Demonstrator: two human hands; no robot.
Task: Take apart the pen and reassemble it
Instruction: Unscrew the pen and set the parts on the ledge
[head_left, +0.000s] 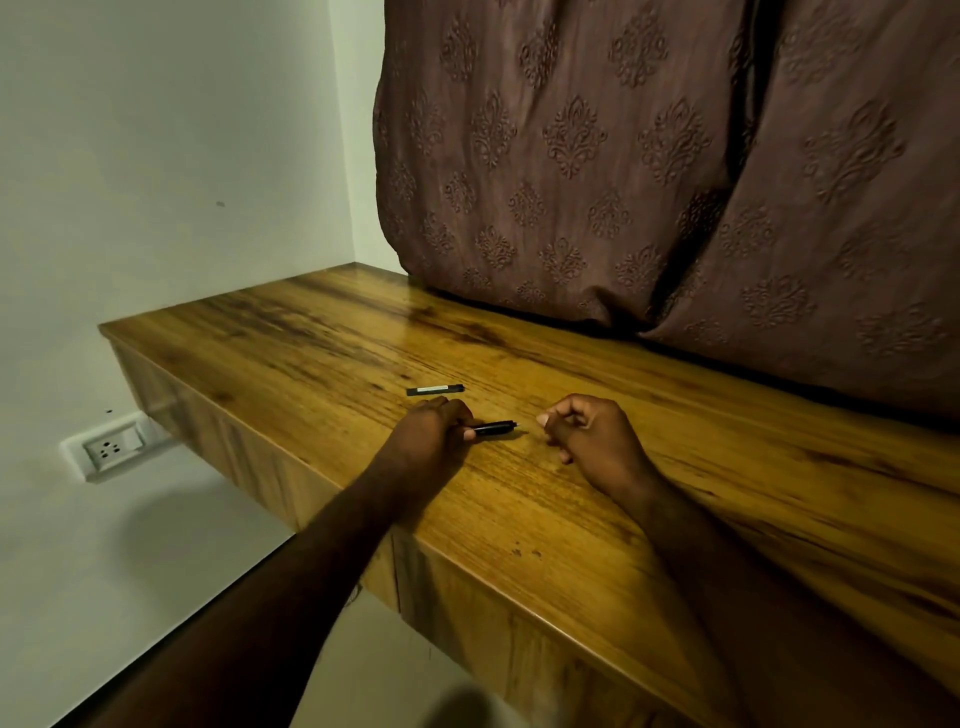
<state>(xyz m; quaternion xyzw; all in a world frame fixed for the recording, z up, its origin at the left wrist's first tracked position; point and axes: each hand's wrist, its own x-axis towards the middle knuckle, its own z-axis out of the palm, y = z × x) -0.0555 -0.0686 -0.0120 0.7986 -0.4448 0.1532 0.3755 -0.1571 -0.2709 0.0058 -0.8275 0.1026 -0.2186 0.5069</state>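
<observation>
My left hand (434, 431) grips a black pen body (493, 428), whose tip end pokes out to the right just above the wooden desk (649, 467). A separate black pen part with a white label (435, 389) lies flat on the desk just beyond my left hand. My right hand (587, 434) rests on the desk a short way right of the pen tip, its fingers curled and thumb against forefinger. Whether something small is pinched in it is hidden.
Brown patterned curtains (623, 156) hang down onto the back of the desk. A white wall (182, 156) stands to the left, with a socket plate (111, 449) below the desk's left end. The desk's front edge (467, 561) runs diagonally under my forearms.
</observation>
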